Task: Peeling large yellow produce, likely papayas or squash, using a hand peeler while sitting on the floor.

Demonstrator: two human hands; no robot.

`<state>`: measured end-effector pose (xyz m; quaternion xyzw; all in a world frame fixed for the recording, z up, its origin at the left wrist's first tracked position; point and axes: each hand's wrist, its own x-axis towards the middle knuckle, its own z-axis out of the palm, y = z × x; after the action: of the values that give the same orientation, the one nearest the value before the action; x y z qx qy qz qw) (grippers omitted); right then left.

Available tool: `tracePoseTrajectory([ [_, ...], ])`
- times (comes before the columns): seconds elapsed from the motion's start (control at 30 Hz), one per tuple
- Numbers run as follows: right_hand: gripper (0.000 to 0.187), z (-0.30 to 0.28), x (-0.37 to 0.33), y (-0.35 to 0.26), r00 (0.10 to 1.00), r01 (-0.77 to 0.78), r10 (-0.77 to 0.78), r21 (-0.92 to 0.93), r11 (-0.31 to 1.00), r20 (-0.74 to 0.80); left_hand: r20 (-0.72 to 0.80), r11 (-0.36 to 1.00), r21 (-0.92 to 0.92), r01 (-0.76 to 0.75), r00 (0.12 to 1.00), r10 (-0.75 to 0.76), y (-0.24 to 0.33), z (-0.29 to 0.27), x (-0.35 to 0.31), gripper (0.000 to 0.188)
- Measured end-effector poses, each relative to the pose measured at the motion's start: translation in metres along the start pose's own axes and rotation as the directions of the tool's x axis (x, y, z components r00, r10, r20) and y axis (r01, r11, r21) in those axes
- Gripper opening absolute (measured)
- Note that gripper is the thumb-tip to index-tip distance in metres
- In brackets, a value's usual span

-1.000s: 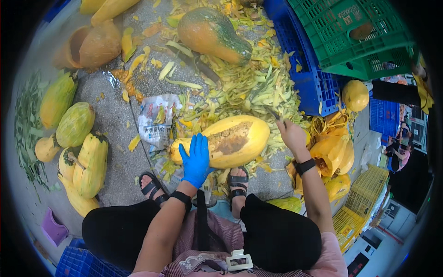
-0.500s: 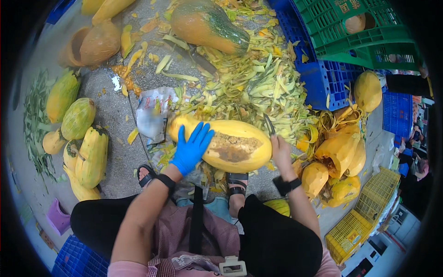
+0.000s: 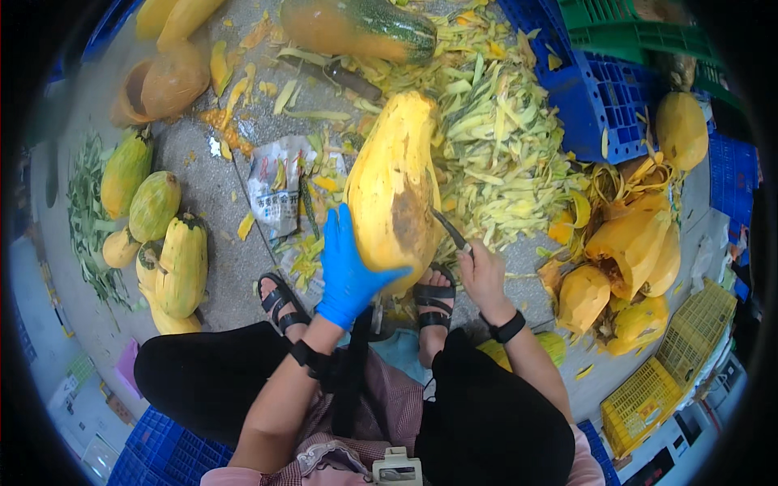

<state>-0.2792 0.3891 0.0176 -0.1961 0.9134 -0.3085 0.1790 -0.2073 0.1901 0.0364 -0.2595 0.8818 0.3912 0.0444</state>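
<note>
A large yellow pumpkin (image 3: 379,178) with its skin peeled away stands lengthwise before me, narrow end pointing away. A rough brown patch marks its lower right side. My left hand (image 3: 353,271), in a blue glove, grips the pumpkin's near left end, thumb across the bottom and fingers along the side. In my bare right hand (image 3: 485,279) is a slim dark-handled peeler (image 3: 454,232), its tip close to the pumpkin's right side. Whether the tip touches, I cannot tell. Beyond the pumpkin lies a bigger orange and green pumpkin (image 3: 356,31).
A heap of green and yellow peelings (image 3: 506,146) covers the floor to the right. Peeled pumpkins (image 3: 628,251) lie past it, near a blue crate (image 3: 608,105) and yellow crates (image 3: 640,409). Several unpeeled pumpkins (image 3: 182,267) sit left. A printed plastic bag (image 3: 274,190) lies mid-floor.
The pumpkin has swung from lying crosswise to pointing away from me. My left hand has shifted to its near end; my right hand has moved slightly nearer to me with the peeler.
</note>
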Motion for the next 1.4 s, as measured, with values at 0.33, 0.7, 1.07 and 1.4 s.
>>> tracePoseTrajectory([
  [0.33, 0.024, -0.003, 0.015, 0.009, 0.866, 0.500, -0.499, -0.075, 0.863, 0.026, -0.090, 0.946, -0.322, -0.035, 0.996, 0.006, 0.002, 0.041, -0.001, 0.117],
  [0.7, 0.027, -0.004, 0.060, -0.008, 0.820, 0.560, -0.573, -0.206, 0.803, -0.007, -0.057, 0.880, -0.468, -0.089, 0.996, 0.070, 0.000, 0.024, 0.012, 0.110],
  [1.07, 0.020, -0.015, 0.057, -0.012, 0.853, 0.488, -0.493, -0.074, 0.870, -0.173, -0.020, 0.922, -0.370, -0.110, 0.994, 0.111, 0.003, 0.023, 0.019, 0.114],
  [1.4, 0.023, -0.018, 0.110, -0.003, 0.926, 0.228, -0.303, -0.307, 0.924, -0.225, -0.027, 0.980, -0.066, -0.186, 0.982, 0.184, 0.019, 0.021, 0.016, 0.122],
])
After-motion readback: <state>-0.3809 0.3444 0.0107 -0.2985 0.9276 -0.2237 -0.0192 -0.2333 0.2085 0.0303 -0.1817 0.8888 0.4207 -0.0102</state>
